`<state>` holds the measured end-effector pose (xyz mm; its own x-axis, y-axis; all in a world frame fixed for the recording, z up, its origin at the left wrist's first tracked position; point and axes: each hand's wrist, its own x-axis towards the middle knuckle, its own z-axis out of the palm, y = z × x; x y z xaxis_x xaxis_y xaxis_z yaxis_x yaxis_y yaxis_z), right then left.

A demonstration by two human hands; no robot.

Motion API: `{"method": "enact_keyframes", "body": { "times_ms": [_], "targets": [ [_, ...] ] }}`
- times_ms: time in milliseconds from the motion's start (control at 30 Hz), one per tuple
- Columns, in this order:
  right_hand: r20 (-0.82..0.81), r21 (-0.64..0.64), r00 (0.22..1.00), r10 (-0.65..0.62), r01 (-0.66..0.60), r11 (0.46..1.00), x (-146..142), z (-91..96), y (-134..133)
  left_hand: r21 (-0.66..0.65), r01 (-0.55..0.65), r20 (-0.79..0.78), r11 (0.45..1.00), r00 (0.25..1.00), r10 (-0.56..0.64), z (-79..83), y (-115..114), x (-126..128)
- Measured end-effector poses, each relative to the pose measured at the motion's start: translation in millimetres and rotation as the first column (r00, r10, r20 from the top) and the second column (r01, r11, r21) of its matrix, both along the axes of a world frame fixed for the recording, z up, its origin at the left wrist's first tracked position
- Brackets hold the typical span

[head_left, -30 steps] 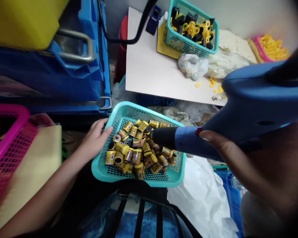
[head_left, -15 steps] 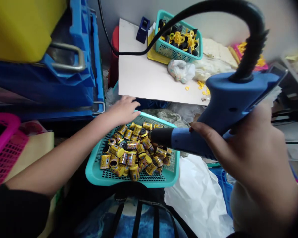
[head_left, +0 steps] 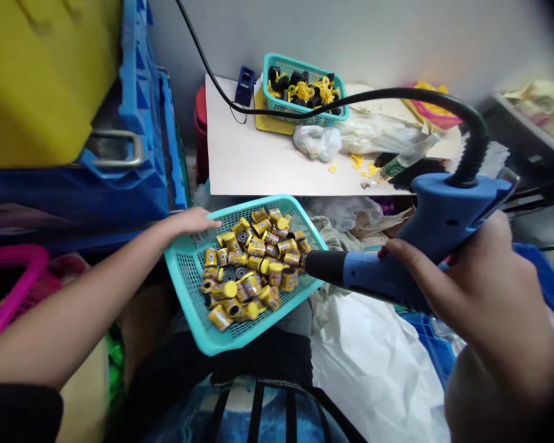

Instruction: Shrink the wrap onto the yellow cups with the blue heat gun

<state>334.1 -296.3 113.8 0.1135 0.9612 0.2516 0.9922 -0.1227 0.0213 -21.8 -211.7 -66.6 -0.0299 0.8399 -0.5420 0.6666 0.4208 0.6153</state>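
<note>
A turquoise plastic basket point(head_left: 240, 340) sits tilted above my lap, full of small yellow printed cylinders point(head_left: 257, 247), some showing black ends. My left hand point(head_left: 191, 220) grips the basket's far left rim; the thumb lies over the edge and the other fingers are mostly hidden. Wrapped around the handle of a blue heat gun point(head_left: 436, 215) is my right hand point(head_left: 484, 283), thumb near the red trigger. The gun's black nozzle points left, at the basket's right side and close to the cylinders. Its black cord loops up and over to the left.
Ahead stands a white table point(head_left: 253, 166) with a second turquoise basket point(head_left: 323, 117) of black and yellow parts, a knotted plastic bag point(head_left: 317, 143) and a bottle point(head_left: 409, 160). Blue crates point(head_left: 138, 191) rise on the left beside a pink basket point(head_left: 21, 261). White sheeting point(head_left: 373, 357) lies right.
The basket has turned, its right far corner swinging away, and the cylinders have shifted inside. My left hand has moved left along the rim and closed on it. The heat gun is slightly farther right.
</note>
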Motion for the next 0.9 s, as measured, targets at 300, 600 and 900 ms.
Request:
{"method": "enact_keyframes", "body": {
  "times_ms": [300,600,900],
  "targets": [
    [-0.213,0.077,0.966,0.149,-0.136,0.988,-22,-11.5,3,0.016,-0.377,0.394,0.926,0.853,0.341,-18.1,-110,58],
    [-0.116,0.189,0.922,0.369,-0.344,0.92,-47,-12.5,-10,0.023,-0.594,0.441,0.804,0.728,0.525,-35.5,-201,99],
    [-0.01,0.151,0.873,0.487,-0.48,0.864,-76,-22.7,-6,0.019,-0.594,0.433,0.804,0.73,0.529,-42.3,-203,97]
  ]
}}
